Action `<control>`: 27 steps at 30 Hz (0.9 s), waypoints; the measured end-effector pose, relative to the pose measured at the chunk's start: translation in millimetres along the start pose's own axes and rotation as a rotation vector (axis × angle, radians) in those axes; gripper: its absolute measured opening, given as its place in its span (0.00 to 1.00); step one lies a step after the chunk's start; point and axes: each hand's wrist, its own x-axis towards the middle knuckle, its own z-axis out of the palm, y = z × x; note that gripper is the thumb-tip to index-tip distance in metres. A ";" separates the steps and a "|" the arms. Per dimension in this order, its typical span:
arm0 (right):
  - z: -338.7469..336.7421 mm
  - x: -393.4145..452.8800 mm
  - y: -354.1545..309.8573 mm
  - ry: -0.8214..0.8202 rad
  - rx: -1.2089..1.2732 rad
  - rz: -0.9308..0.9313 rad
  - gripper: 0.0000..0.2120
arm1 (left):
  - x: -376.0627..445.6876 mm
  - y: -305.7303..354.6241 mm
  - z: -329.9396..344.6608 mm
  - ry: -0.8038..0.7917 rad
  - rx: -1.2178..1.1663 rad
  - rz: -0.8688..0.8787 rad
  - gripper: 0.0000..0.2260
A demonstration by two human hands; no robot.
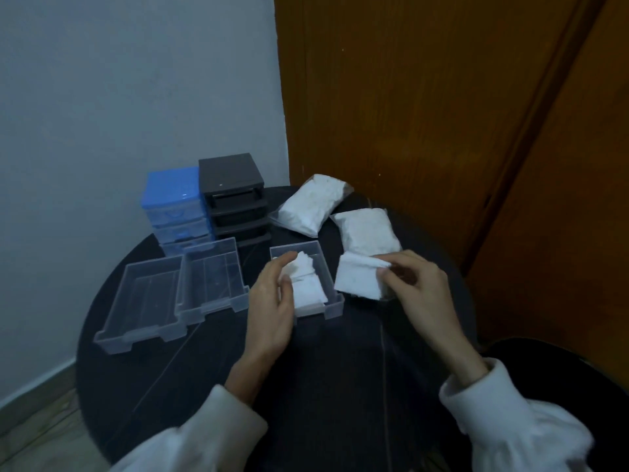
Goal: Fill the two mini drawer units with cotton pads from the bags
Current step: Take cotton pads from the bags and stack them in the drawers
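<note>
Head view, nearest first: two white sleeves reach over a dark round table (pixel 340 386). The left hand (pixel 272 301) rests at the near left wall of a clear drawer (pixel 335 310), fingers loosely curled and holding nothing, fingertips just touching the pads (pixel 308 284) heaped inside. The right hand (pixel 418 287) pinches the top edge of a white stack (pixel 357 279) just right of that drawer; in this dim light I cannot tell whether it is loose pads or an opened bag of them. The hands are apart, the drawer between them.

Left of the filled drawer lie two empty drawers (pixel 143 301), (pixel 212 281), side by side and touching. Behind them stand the blue unit (pixel 173 206) and the black unit (pixel 233 195), touching; the black one's slots look empty. Farther right, two sealed bags (pixel 311 209), (pixel 369 233) lie near the wooden door (pixel 425 114).

Filling the first drawer seems to be the step in hand, with most of the task ahead. The next move likely calls for carrying the pinched stack left into the drawer and squaring it so the drawer can slide back.

No brand, label or writing can be read.
</note>
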 end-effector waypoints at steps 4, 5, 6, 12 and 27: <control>23.8 18.5 -11.2 -0.114 -0.001 -0.017 0.12 | -2.1 -9.8 2.6 -0.055 -0.074 -0.082 0.20; 28.7 23.7 -13.4 -0.150 -0.019 -0.013 0.10 | -1.6 -12.3 3.6 -0.047 -0.102 -0.111 0.20; 33.4 28.6 -15.4 -0.187 -0.044 -0.005 0.09 | -0.7 -15.1 4.7 -0.037 -0.140 -0.155 0.20; 59.4 47.8 -17.9 -0.378 -0.256 0.041 0.08 | 3.0 -23.2 8.4 0.008 -0.368 -0.338 0.22; 77.2 52.7 -17.3 -0.529 -0.538 0.033 0.12 | 6.1 -17.5 7.0 0.045 -0.646 -0.473 0.23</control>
